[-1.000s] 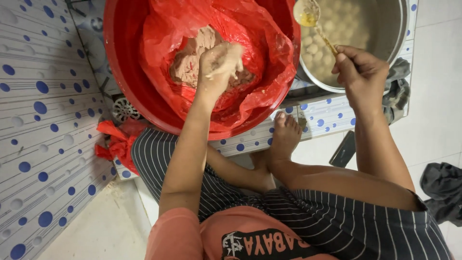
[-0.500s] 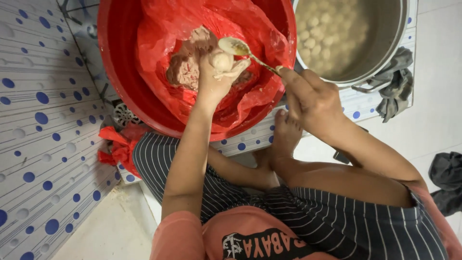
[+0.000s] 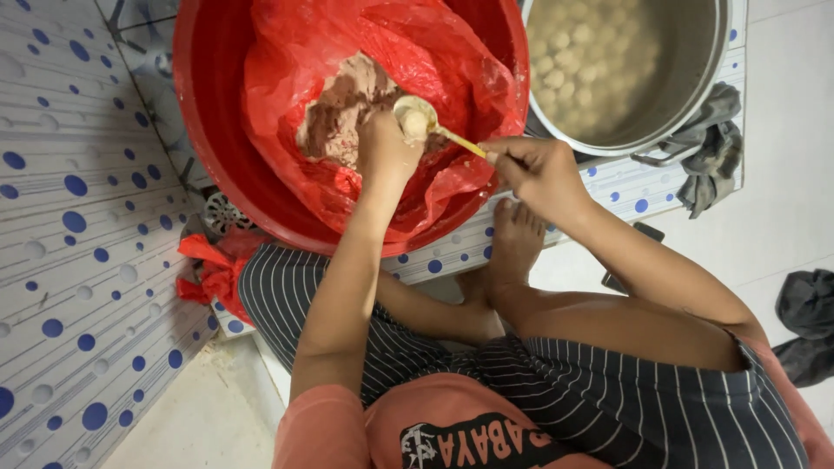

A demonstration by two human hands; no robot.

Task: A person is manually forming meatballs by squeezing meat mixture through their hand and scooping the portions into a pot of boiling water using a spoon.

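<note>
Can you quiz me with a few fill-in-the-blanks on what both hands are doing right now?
1. The right hand holds a ____ by its handle.
2. The left hand squeezes out a ball of paste over a basin coloured ____.
3. The basin is lined with a red plastic ____.
4. Pale balls float in the metal ____ on the right.

Missing words: spoon; red; bag; pot

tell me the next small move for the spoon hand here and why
Probably scoop under the ball and lift it away toward the pot. The spoon in the right hand already touches a pale ball squeezed from the left hand over the paste in the red-lined basin, and similar balls float in the pot.
</note>
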